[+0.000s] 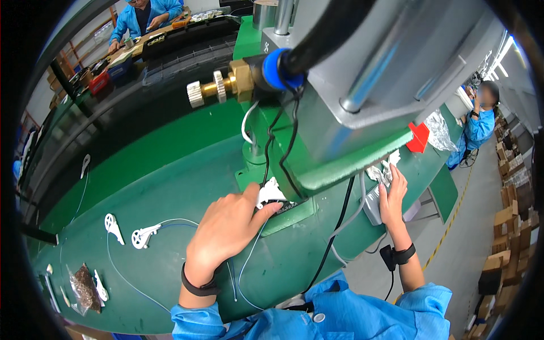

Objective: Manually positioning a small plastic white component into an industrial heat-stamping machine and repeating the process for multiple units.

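Note:
A white plastic part [270, 191] sits in a dark fixture on the green base of a bench press. My left hand [226, 232] has its thumb and fingers around this part, beneath the press head [357, 124]. Thin wires trail below that hand. To the right, my right hand [394, 195] has its fingers stretched out beside a grey box [372, 205]. White pieces [381, 174] lie close to its fingertips; whether they touch is unclear.
White wheel-shaped parts with wires [113, 228] lie left on the green table [170, 272]. Near them is a clear bag of small brown pieces [86, 286]. A brass knob [218, 88] juts from the press. Co-workers sit at far left [141, 20] and right [481, 124].

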A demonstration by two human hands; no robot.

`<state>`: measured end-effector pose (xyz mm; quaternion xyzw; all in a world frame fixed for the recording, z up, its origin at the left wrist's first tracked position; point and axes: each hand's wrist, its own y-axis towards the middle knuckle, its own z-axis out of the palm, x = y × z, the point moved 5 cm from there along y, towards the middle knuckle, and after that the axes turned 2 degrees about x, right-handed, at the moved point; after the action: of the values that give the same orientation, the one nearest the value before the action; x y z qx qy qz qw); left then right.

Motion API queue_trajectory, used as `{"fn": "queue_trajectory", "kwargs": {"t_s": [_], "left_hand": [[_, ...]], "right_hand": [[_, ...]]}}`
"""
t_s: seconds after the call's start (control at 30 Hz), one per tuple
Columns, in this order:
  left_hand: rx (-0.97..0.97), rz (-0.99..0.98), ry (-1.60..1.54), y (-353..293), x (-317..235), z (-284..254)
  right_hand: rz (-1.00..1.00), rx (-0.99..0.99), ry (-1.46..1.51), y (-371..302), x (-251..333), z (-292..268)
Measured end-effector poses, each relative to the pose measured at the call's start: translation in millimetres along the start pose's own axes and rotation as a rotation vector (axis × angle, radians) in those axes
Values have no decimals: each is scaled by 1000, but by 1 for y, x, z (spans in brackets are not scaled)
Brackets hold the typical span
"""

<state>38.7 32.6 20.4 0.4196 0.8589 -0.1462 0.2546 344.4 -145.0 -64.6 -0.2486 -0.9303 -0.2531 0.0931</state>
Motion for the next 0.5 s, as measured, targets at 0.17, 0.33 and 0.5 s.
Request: {"fn": "queue_trajectory", "kwargs": {"t_s": [0.17,0.33,0.5], "left_hand": [[22,-43,1,-5,0,-3],[38,-67,-9,-11,3,-9],[45,-66,-25,-13,3,-11]], "right_hand": [[-38,33,-117,4,12,-2],[-50,-7,-61,2,6,-2],[-39,21,-11,2,2,1]]}}
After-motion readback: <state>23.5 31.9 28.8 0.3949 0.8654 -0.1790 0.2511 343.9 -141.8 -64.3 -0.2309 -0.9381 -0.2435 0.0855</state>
